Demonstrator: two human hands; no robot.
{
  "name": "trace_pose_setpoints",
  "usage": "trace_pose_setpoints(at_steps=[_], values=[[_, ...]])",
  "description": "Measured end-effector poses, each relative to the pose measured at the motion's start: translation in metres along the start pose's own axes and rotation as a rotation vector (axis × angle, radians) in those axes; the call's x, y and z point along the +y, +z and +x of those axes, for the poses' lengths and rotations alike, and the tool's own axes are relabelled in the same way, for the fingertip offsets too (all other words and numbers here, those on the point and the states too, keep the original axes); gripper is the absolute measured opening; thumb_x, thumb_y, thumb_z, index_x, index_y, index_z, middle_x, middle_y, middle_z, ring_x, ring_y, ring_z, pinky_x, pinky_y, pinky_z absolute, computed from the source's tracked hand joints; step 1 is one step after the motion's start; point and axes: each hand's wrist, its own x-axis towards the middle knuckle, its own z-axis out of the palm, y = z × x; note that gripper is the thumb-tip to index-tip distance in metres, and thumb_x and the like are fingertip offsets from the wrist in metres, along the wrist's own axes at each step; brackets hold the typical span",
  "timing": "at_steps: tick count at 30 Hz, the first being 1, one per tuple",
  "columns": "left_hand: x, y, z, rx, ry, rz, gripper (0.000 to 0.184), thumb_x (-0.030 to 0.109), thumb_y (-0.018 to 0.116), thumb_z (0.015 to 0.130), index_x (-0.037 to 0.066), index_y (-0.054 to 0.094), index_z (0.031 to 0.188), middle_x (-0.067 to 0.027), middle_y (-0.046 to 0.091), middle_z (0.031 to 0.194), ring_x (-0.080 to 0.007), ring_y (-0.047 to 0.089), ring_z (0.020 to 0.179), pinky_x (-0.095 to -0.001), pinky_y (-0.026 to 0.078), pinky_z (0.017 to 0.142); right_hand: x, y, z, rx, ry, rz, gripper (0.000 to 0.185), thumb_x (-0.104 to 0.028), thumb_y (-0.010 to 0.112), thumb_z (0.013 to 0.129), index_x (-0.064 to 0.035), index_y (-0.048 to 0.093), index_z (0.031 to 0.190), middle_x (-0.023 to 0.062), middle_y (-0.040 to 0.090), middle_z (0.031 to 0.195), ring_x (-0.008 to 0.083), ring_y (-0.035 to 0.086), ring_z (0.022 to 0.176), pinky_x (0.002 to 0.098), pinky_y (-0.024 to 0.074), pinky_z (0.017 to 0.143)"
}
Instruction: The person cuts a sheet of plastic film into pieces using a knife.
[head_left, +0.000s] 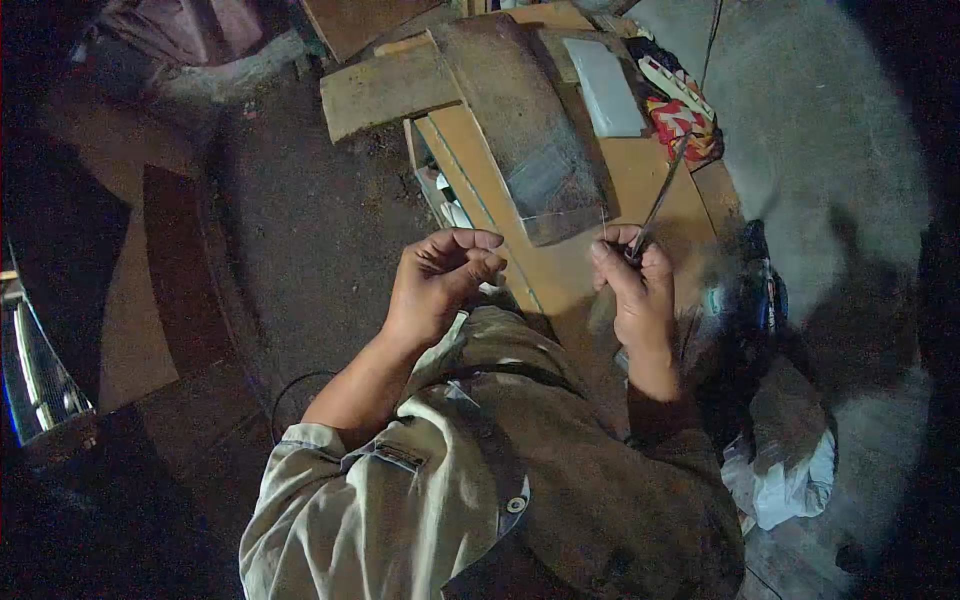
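Note:
My left hand is raised over my lap, thumb and fingertips pressed together. Whatever it pinches, if anything, is too small to make out. To its right, my right hand is closed around a thin dark rod, which slants up and to the right out of the fist. The rod's exact kind cannot be told. A fine pale strand seems to stand up near the right thumb. Beyond both hands lies a worn brown board with a grey patch at its near end, resting on an orange-tan wooden surface.
A white slab lies at the back, beside a red and yellow packet. A small brown board juts out at the left. Dark ground stretches left of the wood. A white bag sits at lower right.

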Motion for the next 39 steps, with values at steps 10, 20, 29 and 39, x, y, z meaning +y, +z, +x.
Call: trace_pose_setpoints(at_steps=[10, 20, 29, 39], values=[[0.002, 0.001, 0.006, 0.065, -0.057, -0.109, 0.017, 0.006, 0.066, 0.082, 0.000, 0.063, 0.098, -0.0037, 0.066, 0.080, -0.0056, 0.057, 0.065, -0.0184, 0.045, 0.057, -0.006, -0.003, 0.002, -0.043, 0.057, -0.020, 0.017, -0.010, 0.065, 0.083, -0.0021, 0.056, 0.095, 0.0054, 0.060, 0.080, 0.0095, 0.052, 0.065, 0.0238, 0.0415, 0.058], [0.017, 0.001, 0.005, -0.034, -0.065, 0.057, 0.017, 0.005, 0.066, 0.083, 0.000, 0.062, 0.099, -0.0039, 0.065, 0.081, -0.0087, 0.059, 0.069, -0.0230, 0.047, 0.065, -0.014, -0.019, 0.015, -0.237, 0.087, -0.036, 0.020, -0.020, 0.066, 0.082, -0.0059, 0.061, 0.094, -0.0028, 0.057, 0.074, 0.0056, 0.049, 0.065, 0.0215, 0.0392, 0.060], [0.018, 0.000, 0.005, -0.060, -0.110, 0.105, 0.018, 0.009, 0.066, 0.083, 0.003, 0.063, 0.100, -0.0027, 0.066, 0.081, -0.0091, 0.061, 0.068, -0.0228, 0.049, 0.059, -0.019, -0.018, 0.019, -0.260, 0.141, -0.107, 0.020, -0.024, 0.065, 0.083, -0.0063, 0.063, 0.094, -0.0009, 0.060, 0.075, 0.0061, 0.050, 0.064, 0.0212, 0.0391, 0.059], [0.021, -0.001, 0.007, -0.036, -0.139, 0.071, 0.017, 0.009, 0.067, 0.083, 0.004, 0.063, 0.099, -0.0024, 0.066, 0.079, -0.0089, 0.062, 0.065, -0.0217, 0.049, 0.054, -0.018, -0.018, 0.022, -0.226, 0.172, 0.006, 0.021, -0.026, 0.062, 0.086, -0.0063, 0.064, 0.093, -0.0005, 0.061, 0.074, 0.0068, 0.050, 0.064, 0.0216, 0.0395, 0.059]])
